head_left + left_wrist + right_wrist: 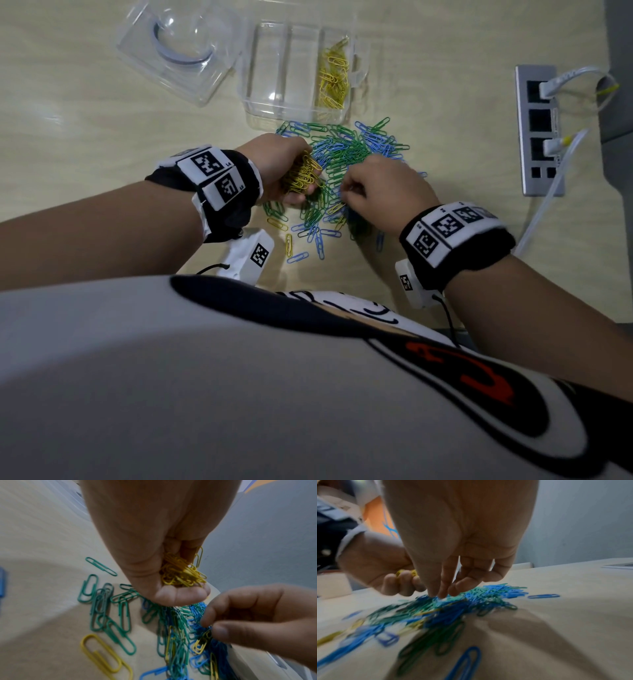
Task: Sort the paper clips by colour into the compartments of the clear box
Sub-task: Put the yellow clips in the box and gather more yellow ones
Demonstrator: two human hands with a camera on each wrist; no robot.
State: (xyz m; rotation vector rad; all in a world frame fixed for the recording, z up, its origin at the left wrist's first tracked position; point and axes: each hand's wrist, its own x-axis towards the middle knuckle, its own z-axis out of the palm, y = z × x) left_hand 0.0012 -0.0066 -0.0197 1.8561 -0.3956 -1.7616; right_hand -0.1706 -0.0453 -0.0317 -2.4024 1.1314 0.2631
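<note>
The clear box (270,102) stands at the back with three compartments; the right one holds yellow clips (334,77), the other two look bare. In front lies a mixed pile of green and blue clips (346,150) with a few yellow ones. My left hand (291,192) grips a bunch of yellow clips (303,174) just above the pile's left side; the bunch (181,573) fills the curled fingers. My right hand (346,192) reaches down into the pile, where thumb and forefinger (209,615) pinch the end of a yellow clip (200,645). The right wrist view is blurred.
The box's clear lid (178,51) lies open to the left of the box. A grey socket strip (539,130) with white plugs and cables is set into the table at the right. Loose clips (298,257) are scattered toward the near edge.
</note>
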